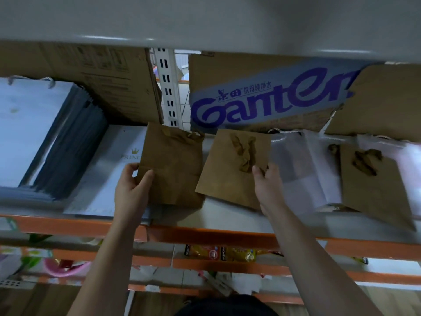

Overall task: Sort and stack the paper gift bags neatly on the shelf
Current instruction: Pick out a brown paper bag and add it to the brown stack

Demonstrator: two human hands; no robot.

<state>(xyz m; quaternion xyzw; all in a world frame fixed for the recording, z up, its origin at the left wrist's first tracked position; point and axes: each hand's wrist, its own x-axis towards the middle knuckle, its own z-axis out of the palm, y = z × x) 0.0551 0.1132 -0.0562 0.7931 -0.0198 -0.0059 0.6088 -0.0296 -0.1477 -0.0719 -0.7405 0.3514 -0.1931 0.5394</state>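
Now my left hand (134, 188) grips the left brown bag (173, 165), my right hand (268, 185) pinches the tilted brown bag (227, 172) just right of it; both lie flat on the shelf (227, 216), handles toward the back.

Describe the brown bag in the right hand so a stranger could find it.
Find the Ganten carton at the back of the shelf. Below its blue lettering lies a brown bag, held by the right hand. It is the middle of three brown bags, tilted.
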